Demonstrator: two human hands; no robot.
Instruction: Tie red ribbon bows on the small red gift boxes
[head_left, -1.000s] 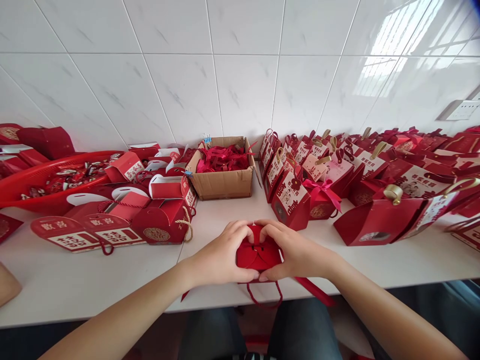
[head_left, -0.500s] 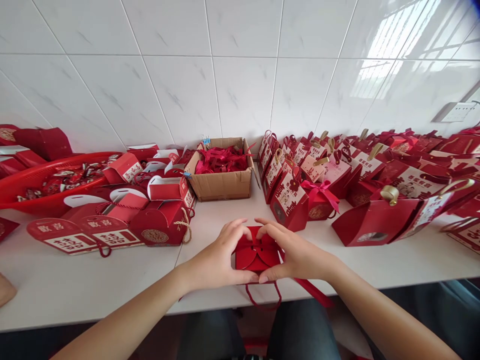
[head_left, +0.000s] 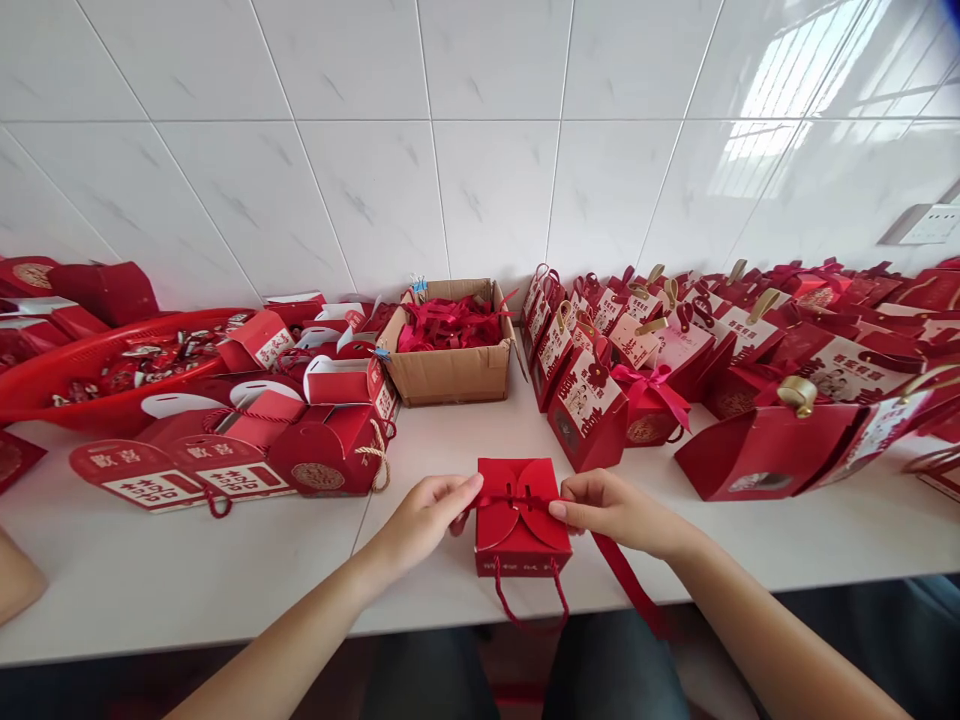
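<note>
A small red box (head_left: 523, 540) stands near the table's front edge, its rounded top flaps folded shut and a red cord handle hanging from its front. Across the top, through the slots, runs a red ribbon (head_left: 628, 580), whose long tail trails right over the table edge. At the box's left side my left hand (head_left: 441, 508) pinches one part of the ribbon between thumb and finger. My right hand (head_left: 604, 508) pinches the ribbon at the right side of the box top.
Behind the box is a cardboard box (head_left: 450, 375) of red ribbons. At left are open red boxes (head_left: 322, 450) and a red basket (head_left: 45, 400) of wrapped sweets. Rows of red gift bags (head_left: 589, 410) fill the right. Part of a person's arm (head_left: 16, 580) shows at far left.
Both hands have moved apart from around the box to its two sides, now pinching the ribbon. The box top is uncovered. The view has shifted slightly.
</note>
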